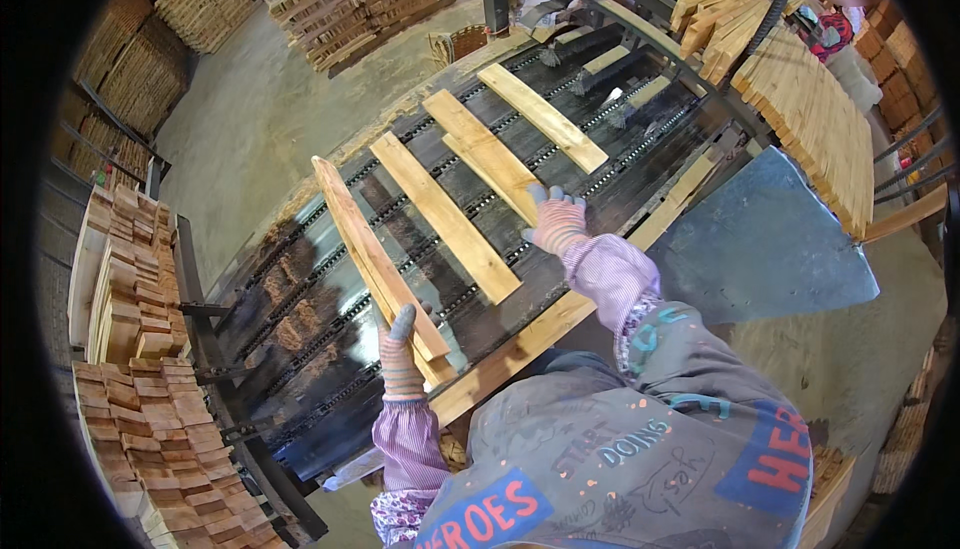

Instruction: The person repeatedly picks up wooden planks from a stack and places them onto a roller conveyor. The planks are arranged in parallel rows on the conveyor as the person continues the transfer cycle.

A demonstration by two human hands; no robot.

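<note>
My left hand (402, 361), in a striped glove with grey fingertips, grips the near end of a pair of narrow wooden boards (372, 254). One of these boards is tilted on edge against the other; the fingers beneath are partly hidden. My right hand (560, 223), gloved alike, is closed over the near end of another wooden board (480, 144), which overlaps a second board (488, 177). Between my hands a single board (445, 217) lies flat across the chains. Farther right rests one more board (543, 117), touched by neither hand.
The boards lie on a dark chain conveyor (300, 349) with a wooden front rail (520, 349). Stacked wood blocks (160, 419) stand at the left. A row of planks (815, 129) and a blue-grey sheet (760, 239) are at the right. Another person (835, 34) is at the far right.
</note>
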